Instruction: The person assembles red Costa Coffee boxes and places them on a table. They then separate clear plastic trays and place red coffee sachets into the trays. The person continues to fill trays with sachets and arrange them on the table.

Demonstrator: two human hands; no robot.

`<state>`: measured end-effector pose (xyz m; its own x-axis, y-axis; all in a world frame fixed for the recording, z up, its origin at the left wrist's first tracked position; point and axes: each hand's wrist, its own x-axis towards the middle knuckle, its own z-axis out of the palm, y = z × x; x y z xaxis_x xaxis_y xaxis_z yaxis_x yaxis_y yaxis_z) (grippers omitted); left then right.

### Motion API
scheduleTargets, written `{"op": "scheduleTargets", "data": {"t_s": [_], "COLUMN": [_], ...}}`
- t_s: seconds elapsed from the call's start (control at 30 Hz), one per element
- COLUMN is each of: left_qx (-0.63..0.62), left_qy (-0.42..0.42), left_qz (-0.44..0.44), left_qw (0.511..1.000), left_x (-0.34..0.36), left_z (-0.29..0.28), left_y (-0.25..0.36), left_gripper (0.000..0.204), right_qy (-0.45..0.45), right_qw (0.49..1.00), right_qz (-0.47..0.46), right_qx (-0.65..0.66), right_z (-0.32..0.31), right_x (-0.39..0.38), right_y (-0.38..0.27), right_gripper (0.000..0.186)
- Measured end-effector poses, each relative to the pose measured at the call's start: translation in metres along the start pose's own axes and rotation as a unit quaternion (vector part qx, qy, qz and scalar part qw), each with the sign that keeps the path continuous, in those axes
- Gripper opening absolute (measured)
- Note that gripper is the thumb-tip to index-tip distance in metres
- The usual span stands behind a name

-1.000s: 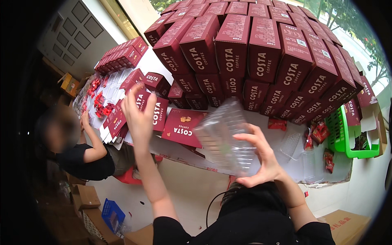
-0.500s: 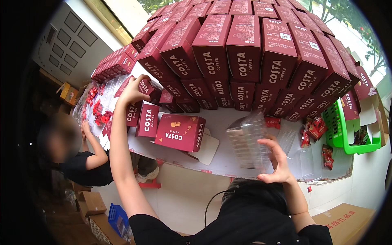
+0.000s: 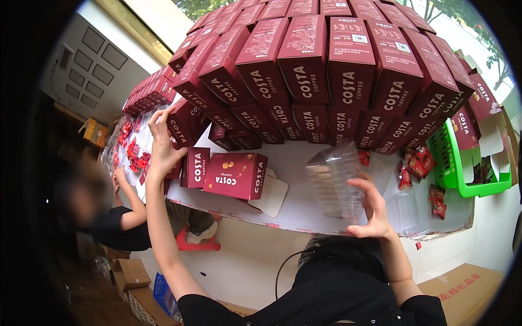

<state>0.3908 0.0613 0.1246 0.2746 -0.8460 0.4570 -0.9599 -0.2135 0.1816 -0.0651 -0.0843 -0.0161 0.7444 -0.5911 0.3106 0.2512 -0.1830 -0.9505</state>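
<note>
While held upright in the right hand (image 3: 374,216), pinched at one side above the worktop (image 3: 298,174): clear ribbed plastic tray (image 3: 328,187), likely light, springy, slippery, easily dented; best taken by rims. In wide-spread left hand (image 3: 164,145): maroon box (image 3: 187,122), apparently stiff card; best taken by opposite edges.

one bench (image 3: 302,171), one left hand (image 3: 163,152), one right hand (image 3: 375,212), one co-worker (image 3: 122,225), one green basket (image 3: 478,190), one blue basket (image 3: 163,293); dark red boxes (image 3: 302,84) and clear trays (image 3: 329,187) overlap beyond counting.
</note>
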Motion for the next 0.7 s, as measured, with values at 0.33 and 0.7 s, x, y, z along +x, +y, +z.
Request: {"op": "scheduleTargets", "data": {"t_s": [0.33,0.7], "left_qx": [-0.144,-0.268], "left_qy": [-0.116,-0.134], "left_qz": [0.007,-0.102], "left_qw": [0.983,0.948], "left_x": [0.017,0.012], "left_z": [0.006,0.020], "left_y": [0.005,0.001], "left_gripper": [0.116,0.100], "right_qy": [0.023,0.032], "right_qw": [0.999,0.999], "right_qz": [0.001,-0.001], "right_qx": [-0.022,-0.013], "right_z": [-0.006,-0.006], "right_x": [-0.001,-0.002], "right_y": [0.002,0.001], "right_gripper": [0.091,0.092]}}
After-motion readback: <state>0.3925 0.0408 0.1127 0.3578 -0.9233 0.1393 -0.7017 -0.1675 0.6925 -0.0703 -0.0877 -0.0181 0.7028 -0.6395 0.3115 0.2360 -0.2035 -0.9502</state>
